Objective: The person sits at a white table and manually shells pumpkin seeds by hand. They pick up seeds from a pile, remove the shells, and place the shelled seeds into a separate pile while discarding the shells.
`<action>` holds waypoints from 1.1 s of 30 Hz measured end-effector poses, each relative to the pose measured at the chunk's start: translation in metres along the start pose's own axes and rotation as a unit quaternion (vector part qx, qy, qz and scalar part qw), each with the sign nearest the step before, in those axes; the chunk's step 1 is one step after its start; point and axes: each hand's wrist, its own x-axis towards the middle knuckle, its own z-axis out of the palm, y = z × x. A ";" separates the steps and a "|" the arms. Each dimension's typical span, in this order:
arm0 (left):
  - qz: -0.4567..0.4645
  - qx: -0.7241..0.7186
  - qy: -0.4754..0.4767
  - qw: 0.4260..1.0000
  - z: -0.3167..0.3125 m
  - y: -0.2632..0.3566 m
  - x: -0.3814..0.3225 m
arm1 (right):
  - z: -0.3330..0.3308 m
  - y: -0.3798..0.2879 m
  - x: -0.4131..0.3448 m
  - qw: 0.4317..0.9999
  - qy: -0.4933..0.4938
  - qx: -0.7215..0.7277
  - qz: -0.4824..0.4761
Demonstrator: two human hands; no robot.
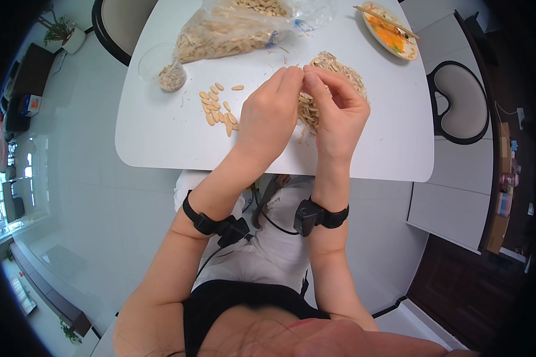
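Note:
My left hand (270,109) and my right hand (339,100) meet above the white table (161,147), their fingertips pinched together. Whatever may be between the fingertips is hidden. Left of my left hand, a loose cluster of elongated beige seeds (214,105) lies on the tabletop. Beneath and behind my right hand is a heap of pale split husks (309,111), partly covered by the hand. Beyond my hands lies a large clear plastic bag (232,42) full of similar seeds. At its left corner is a small clear bundle (173,78) of pale pieces.
An oval plate (411,51) with orange food remains and wooden chopsticks (386,22) sits at the far right. A clear round dish or lid (148,60) lies at the left. Chairs stand at the far left (120,26) and right (462,102). Black wrist straps carry cables (279,230).

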 end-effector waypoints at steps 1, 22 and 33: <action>0.006 0.004 0.002 1.000 0.000 0.000 0.000 | 0.000 0.000 0.000 1.000 0.003 0.002 0.004; -0.297 -0.568 -0.246 0.727 -0.016 -0.007 0.005 | -0.028 0.000 0.010 0.989 -0.107 0.086 0.059; -0.211 -0.427 -0.120 0.871 -0.001 0.001 -0.002 | -0.006 0.006 -0.002 0.999 0.014 0.040 0.007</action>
